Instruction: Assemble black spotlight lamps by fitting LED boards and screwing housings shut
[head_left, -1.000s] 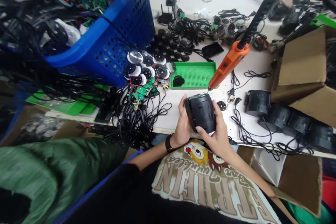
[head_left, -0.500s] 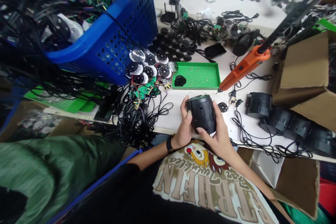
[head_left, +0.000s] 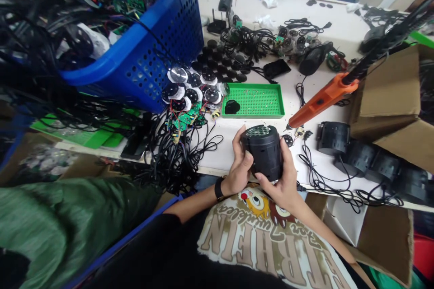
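Both hands grip a black cylindrical housing [head_left: 266, 156] just over the table's front edge, its patterned round top tilted up. My left hand [head_left: 240, 165] wraps its left side; my right hand [head_left: 283, 180] holds the right side, thumb across the lower front. Beyond the housing lies a green perforated tray [head_left: 253, 115] with small screws and a black piece [head_left: 232, 107] in it. An orange electric screwdriver [head_left: 317, 101] hangs at a slant, its tip close to the right of the housing. Under that tip are a small black disc [head_left: 287, 140] and a little circuit board [head_left: 299, 132].
A blue basket [head_left: 142, 49] full of cables and boards stands at the left. Beside it lie wired discs [head_left: 191, 95] and tangled black cables [head_left: 176, 158]. Several black housings [head_left: 334, 137] with cords line the right edge, before a cardboard box [head_left: 389, 86].
The housing has tipped slightly, so its patterned top shows more. The orange screwdriver has swung a little to the right and down. A person's hand at the top right has left the view.
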The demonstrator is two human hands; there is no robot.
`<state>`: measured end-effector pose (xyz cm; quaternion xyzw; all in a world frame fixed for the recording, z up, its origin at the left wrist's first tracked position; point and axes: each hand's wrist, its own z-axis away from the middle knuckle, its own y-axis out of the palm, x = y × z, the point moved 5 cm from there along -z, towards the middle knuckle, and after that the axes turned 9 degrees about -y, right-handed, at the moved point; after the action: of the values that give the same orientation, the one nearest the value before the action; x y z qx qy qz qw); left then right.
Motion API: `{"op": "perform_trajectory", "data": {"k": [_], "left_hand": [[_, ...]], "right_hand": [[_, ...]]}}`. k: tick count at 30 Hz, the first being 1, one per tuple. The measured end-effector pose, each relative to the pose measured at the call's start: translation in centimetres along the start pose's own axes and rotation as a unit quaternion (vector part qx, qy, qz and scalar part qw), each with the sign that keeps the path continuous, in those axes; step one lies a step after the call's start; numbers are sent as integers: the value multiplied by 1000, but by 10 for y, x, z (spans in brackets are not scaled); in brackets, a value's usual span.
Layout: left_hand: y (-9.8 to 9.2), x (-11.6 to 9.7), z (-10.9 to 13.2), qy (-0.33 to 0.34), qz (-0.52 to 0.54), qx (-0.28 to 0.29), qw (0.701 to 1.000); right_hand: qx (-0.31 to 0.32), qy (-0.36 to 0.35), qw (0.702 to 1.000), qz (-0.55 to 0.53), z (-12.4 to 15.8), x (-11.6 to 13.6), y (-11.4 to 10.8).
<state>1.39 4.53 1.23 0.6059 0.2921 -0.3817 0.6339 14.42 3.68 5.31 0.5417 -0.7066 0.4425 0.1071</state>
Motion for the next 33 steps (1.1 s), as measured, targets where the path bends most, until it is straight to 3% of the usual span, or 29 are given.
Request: {"op": "perform_trajectory", "data": {"k": [10,22,28,31,33], "left_hand": [[-1,1,1,-2,1,21,1000],[-3,6,4,-47,48,-7,998],[-3,-8,-4,-42,-75,21,996],[2,-21,6,-23,-158,43,986],[-12,-36,17,24,-180,35,983]], "right_hand": [[46,29,998,-15,-1,-3,-2],[79,105,990,-44,8,-10,7],[43,165,982,-77,4,-29,15],[51,189,976,-89,7,-33,8],[71,219,969,-85,7,-40,2]]}}
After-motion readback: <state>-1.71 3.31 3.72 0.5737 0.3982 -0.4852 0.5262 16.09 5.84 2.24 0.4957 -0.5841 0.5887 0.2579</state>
